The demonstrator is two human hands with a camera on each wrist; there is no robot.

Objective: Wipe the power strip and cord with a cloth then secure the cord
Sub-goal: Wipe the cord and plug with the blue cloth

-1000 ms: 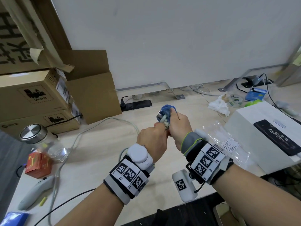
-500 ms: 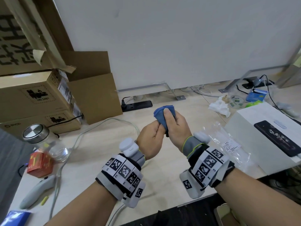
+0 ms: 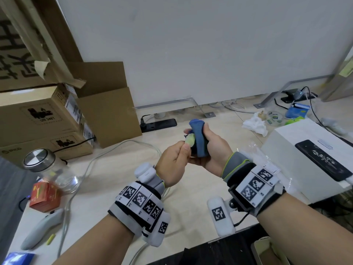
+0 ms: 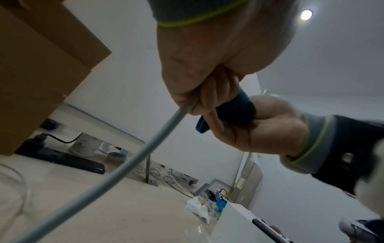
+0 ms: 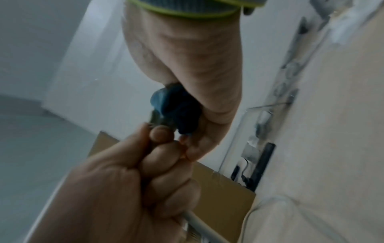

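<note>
Head view: both hands raised above tabletop (image 3: 107,188), mid-wipe at plug end of cord (image 4: 116,166).

Risks:
- plug (image 3: 190,140) slips from left grip if cloth drags hard, since only fingertips hold it
- trailing cord could snag glass jar (image 3: 47,169) on tabletop

Pose:
- left hand (image 3: 172,163) fingers curled, clamped on cord just behind plug, knuckles up
- right hand (image 3: 212,150) fist closed round blue cloth (image 3: 198,138), cloth wrapped against plug, palm facing left hand
- hands touching

Power strip not identifiable with certainty; black strip (image 3: 158,124) lies by wall.
</note>
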